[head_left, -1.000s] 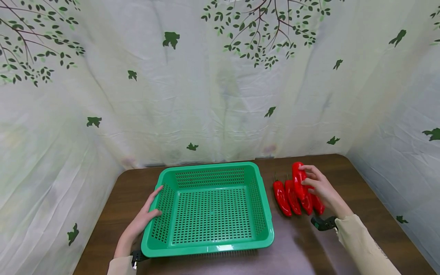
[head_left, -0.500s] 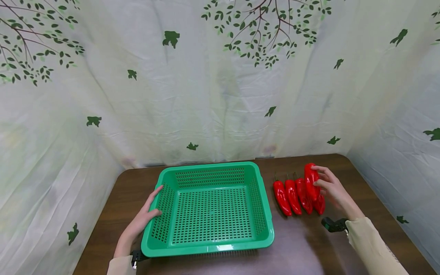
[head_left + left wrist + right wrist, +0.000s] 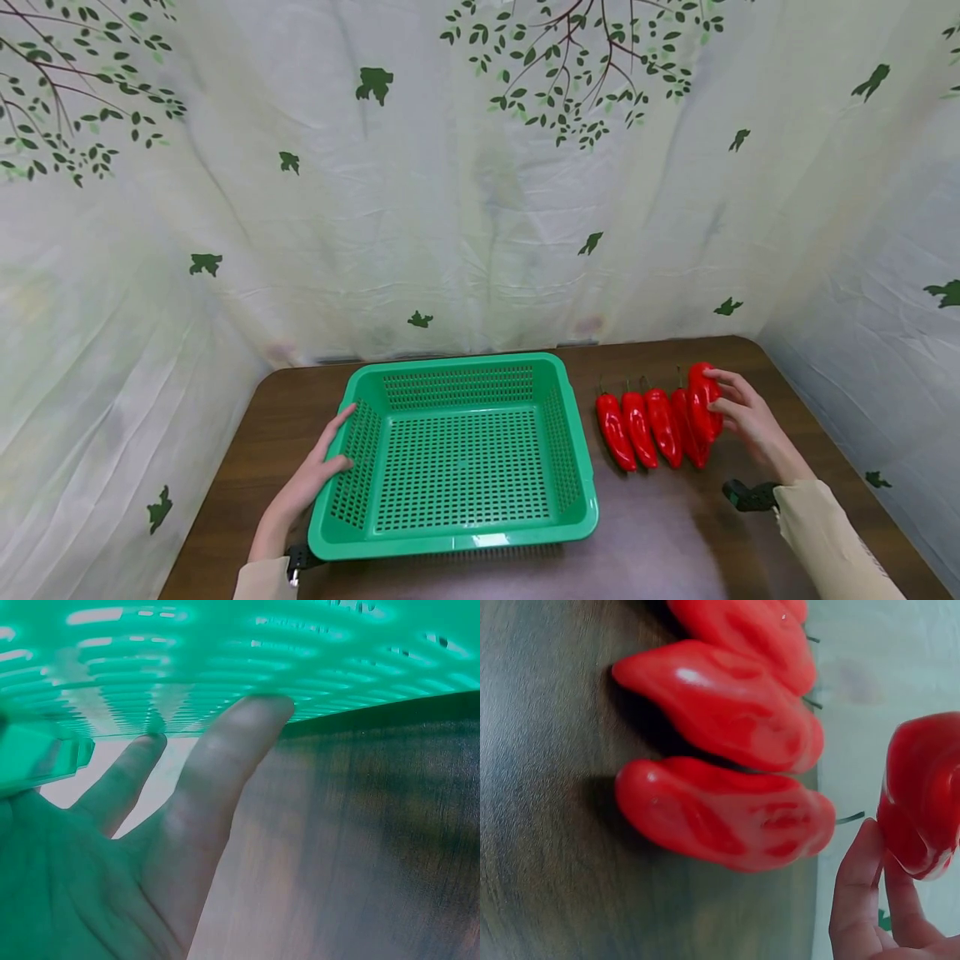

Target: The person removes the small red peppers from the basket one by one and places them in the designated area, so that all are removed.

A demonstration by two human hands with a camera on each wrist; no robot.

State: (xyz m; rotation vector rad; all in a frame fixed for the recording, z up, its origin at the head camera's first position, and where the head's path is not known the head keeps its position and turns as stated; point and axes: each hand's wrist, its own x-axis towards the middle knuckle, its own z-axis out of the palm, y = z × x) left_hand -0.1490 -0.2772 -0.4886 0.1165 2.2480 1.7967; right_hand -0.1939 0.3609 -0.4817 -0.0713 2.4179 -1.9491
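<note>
Several glossy red peppers lie side by side on the table, to the right of a green plastic basket (image 3: 461, 546). Above the right end of this row, my right hand (image 3: 750, 417) pinches another red pepper (image 3: 703, 404) between thumb and fingers. In the right wrist view that held pepper (image 3: 922, 791) hangs at the right edge, apart from the nearest lying pepper (image 3: 724, 814), whose dark stem shows. My left hand (image 3: 307, 475) rests at the basket's left side, finger and thumb extended over the rim. The left wrist view shows thumb and finger (image 3: 217, 769) straight against the mesh wall.
A brown wooden table (image 3: 780, 417) carries everything. Pale curtains (image 3: 480, 208) printed with leaves and branches hang behind it and at both sides, close to the table's edges.
My right hand has moved right with the pepper, from over the row to its right end, uncovering the lying peppers. The left hand and basket have stayed put.
</note>
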